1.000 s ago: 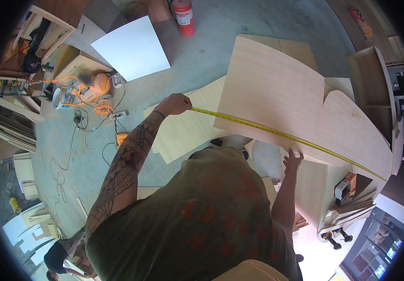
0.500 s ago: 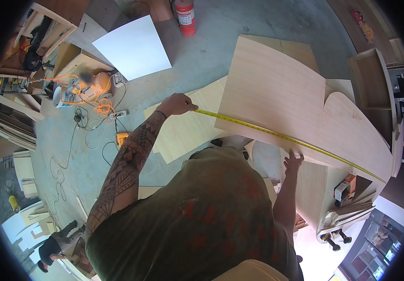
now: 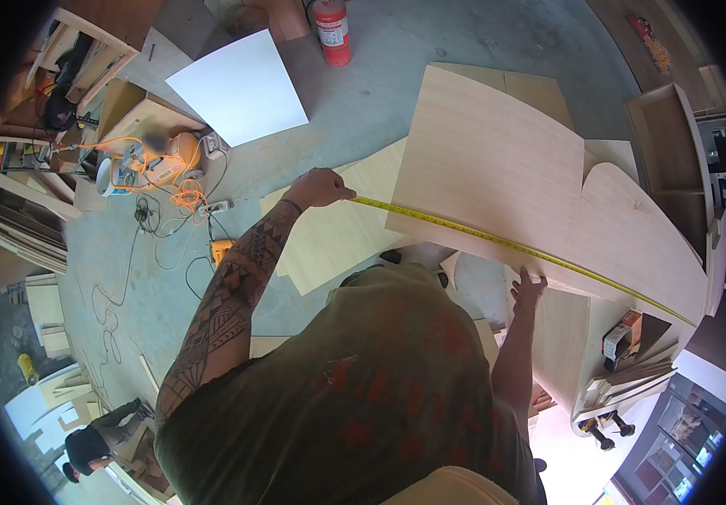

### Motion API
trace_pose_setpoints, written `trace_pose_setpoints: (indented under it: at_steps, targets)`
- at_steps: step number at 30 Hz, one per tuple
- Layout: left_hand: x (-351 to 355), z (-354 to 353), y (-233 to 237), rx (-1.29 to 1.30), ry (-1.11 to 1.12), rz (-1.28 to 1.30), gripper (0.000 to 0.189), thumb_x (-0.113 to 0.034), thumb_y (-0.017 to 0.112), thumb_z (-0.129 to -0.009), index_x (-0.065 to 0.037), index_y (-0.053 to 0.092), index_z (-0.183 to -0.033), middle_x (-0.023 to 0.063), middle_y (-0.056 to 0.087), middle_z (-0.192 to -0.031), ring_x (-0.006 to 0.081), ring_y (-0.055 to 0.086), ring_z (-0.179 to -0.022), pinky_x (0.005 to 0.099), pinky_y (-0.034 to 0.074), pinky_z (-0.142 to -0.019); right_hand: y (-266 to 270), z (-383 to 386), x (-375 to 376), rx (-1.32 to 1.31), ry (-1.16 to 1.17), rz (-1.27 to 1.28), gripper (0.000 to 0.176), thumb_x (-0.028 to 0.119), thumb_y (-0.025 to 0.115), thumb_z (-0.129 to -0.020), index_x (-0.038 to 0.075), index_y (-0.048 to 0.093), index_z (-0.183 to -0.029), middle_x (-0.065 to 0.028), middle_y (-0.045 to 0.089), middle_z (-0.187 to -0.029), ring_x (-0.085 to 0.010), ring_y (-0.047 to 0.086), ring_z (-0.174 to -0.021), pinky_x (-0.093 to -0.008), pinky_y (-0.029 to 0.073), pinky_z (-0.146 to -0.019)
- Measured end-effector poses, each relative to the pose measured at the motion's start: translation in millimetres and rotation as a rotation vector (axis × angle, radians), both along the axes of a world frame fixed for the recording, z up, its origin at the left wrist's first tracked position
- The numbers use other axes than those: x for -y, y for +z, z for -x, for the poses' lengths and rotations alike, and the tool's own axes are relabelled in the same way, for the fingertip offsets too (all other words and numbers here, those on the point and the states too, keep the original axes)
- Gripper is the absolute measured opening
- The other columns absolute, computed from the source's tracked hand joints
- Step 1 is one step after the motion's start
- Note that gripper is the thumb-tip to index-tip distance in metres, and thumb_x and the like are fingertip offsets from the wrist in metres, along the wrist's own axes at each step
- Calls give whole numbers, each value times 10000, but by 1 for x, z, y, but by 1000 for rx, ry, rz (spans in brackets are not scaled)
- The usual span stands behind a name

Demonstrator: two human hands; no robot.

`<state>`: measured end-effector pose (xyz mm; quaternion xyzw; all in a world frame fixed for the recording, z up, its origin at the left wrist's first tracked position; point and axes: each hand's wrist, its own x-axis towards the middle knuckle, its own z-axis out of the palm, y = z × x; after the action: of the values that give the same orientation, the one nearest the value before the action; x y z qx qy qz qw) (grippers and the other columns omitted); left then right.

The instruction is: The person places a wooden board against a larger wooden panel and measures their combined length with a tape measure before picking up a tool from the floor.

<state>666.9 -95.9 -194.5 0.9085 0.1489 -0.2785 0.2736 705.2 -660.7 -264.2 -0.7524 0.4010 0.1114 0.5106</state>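
Note:
My left hand (image 3: pixel 323 188) is closed on one end of a yellow tape measure (image 3: pixel 498 241). The tape runs out straight to the right over a large plywood sheet (image 3: pixel 498 143), reaching a rounded panel end at far right. At the sheet's near edge is my right hand (image 3: pixel 529 290), its fingers apart and fingertips touching the edge just below the tape. Under the left part of the tape, lower down on the floor, lie paler plywood pieces (image 3: pixel 338 227). Whatever sits inside my left fist is hidden.
A red fire extinguisher (image 3: pixel 332 34) and a white panel (image 3: pixel 241 88) are at the back. An orange compressor (image 3: pixel 174 160) with hoses and cords stands left. Two drills (image 3: pixel 605 427) and a small box (image 3: pixel 623 338) are at right. A person (image 3: pixel 98 442) bends at lower left.
Both my hands and the tape stay nearly in place. The person at lower left has shifted slightly up and to the right.

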Motion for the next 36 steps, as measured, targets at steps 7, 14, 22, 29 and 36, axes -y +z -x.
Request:
trace_pose_setpoints:
  at_steps: [7, 14, 22, 29, 36]
  targets:
    - [-1, 1, -7, 14, 2, -1, 452, -528, 702, -866, -89, 796, -927, 98, 737, -844, 247, 685, -785, 396, 529, -723, 2, 1, 1, 12, 43, -15, 852, 283, 762, -914, 146, 198, -1536, -197, 618, -1284, -327, 674, -977, -453, 563, -772]
    - [-5, 5, -15, 65, 12, 41, 414, -482, 707, -877, -83, 791, -945, 114, 738, -856, 269, 684, -789, 400, 535, -732, 7, 2, -6, 45, -37, -5, 776, 219, 772, -898, 162, 271, -1487, -109, 636, -1027, -172, 598, -721, -302, 460, -540]
    - [-5, 5, -12, 64, -4, 34, 403, -470, 707, -880, -86, 792, -967, 115, 740, -871, 273, 685, -788, 401, 536, -726, 3, 3, -5, 45, -29, -20, 817, 225, 773, -898, 160, 242, -1516, -107, 628, -1053, -169, 599, -718, -298, 462, -538]
    - [-2, 4, -6, 39, 1, 17, 414, -481, 703, -878, -90, 794, -980, 120, 740, -880, 273, 685, -810, 403, 535, -737, 5, 3, -5, 32, -36, -28, 845, 256, 782, -894, 182, 228, -1528, -121, 623, -1122, -206, 621, -793, -351, 510, -615]
    - [-5, 3, -10, 36, -3, 19, 422, -486, 702, -877, -88, 793, -983, 121, 740, -888, 273, 684, -813, 401, 535, -739, 5, 4, -6, 17, -41, -29, 858, 269, 788, -891, 194, 218, -1528, -128, 605, -1166, -225, 632, -821, -371, 521, -645]
